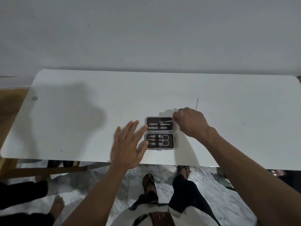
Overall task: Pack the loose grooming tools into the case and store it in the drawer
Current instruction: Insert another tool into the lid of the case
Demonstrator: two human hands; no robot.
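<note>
A small grooming case (173, 141) lies open flat on the white table (81, 128). Its dark lining holds several metal tools: scissors (164, 139) and clippers in the near half, thin tools in the far half. My left hand (127, 147) rests open on the table at the case's left side, fingertips touching its edge. My right hand (189, 122) is at the far right corner of the case, its fingertips pinching the end of a thin tool (166, 122) in the upper slot. A thin metal tool (197, 103) lies loose on the table just behind my right hand.
The table stands against a plain white wall (146, 38). Below its near edge are my legs and sandalled feet (149, 181) on a marbled floor. Another person's bare feet (57, 207) stand at the lower left. A wooden frame (48, 170) shows under the table's left side.
</note>
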